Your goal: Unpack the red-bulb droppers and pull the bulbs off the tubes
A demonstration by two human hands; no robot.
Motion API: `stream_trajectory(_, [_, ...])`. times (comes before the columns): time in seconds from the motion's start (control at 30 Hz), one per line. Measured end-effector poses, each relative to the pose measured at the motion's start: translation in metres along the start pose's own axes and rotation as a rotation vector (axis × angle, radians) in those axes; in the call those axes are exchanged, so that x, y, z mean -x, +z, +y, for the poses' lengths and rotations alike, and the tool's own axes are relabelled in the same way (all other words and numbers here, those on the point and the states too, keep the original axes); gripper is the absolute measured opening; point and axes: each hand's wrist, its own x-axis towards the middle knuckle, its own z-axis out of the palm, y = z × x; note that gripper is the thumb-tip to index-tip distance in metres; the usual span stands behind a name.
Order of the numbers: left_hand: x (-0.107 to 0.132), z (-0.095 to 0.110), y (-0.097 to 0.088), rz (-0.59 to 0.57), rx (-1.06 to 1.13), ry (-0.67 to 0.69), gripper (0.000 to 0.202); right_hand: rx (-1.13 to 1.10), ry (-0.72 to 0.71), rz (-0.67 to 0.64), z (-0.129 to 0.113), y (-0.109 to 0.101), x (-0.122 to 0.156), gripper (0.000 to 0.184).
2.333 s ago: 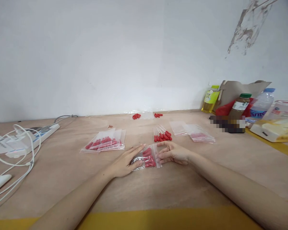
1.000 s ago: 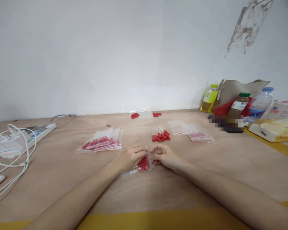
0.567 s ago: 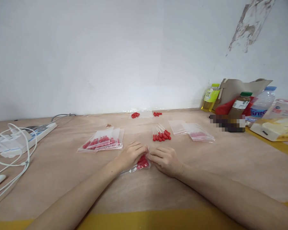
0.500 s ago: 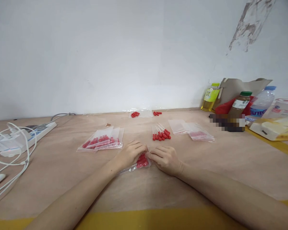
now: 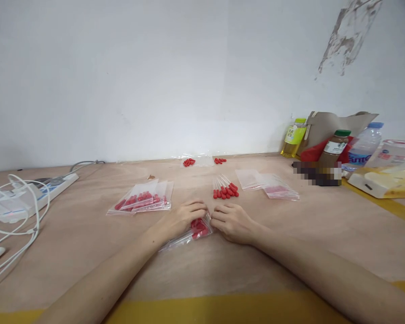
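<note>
A clear zip bag (image 5: pixel 182 241) with red-bulbed pieces in it lies on the table in front of me. My left hand (image 5: pixel 188 217) curls over its upper part, fingers closed on the plastic. At the bag's right edge, my right hand (image 5: pixel 232 223) pinches the plastic with fingertips close to the left hand's. Just beyond the hands lies a fan of droppers (image 5: pixel 225 191), red bulbs towards me and thin clear stems pointing away. To the left, filled zip bags (image 5: pixel 143 196) overlap in a pile. Flat zip bags (image 5: pixel 251 179) lie to the right, overlapping one another.
Loose red bulbs (image 5: pixel 189 162) lie near the wall on clear plastic. A power strip (image 5: pixel 60 189) with white cables (image 5: pixel 37 216) takes up the left. At the right stand a yellow-capped bottle (image 5: pixel 294 137), a green-capped bottle (image 5: pixel 334 148), a blue-capped bottle (image 5: pixel 366 146) and a tissue pack (image 5: pixel 388 175).
Both hands keep hold of the zip bag in nearly the same spot. More of the bag's lower left edge shows beneath my left wrist, and the view has shifted slightly.
</note>
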Motion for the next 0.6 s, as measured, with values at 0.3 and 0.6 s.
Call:
stream_trajectory(0.3, [0.006, -0.012, -0.001, 0.109, -0.04, -0.102, 0.025, -0.593, 0.455, -0.087, 0.002, -0.007, 0.005, 0.012])
stream_trajectory(0.6, [0.011, 0.021, -0.015, 0.057, 0.353, -0.402, 0.047, -0.831, 0.526, -0.094, 0.001, -0.001, -0.003, 0.022])
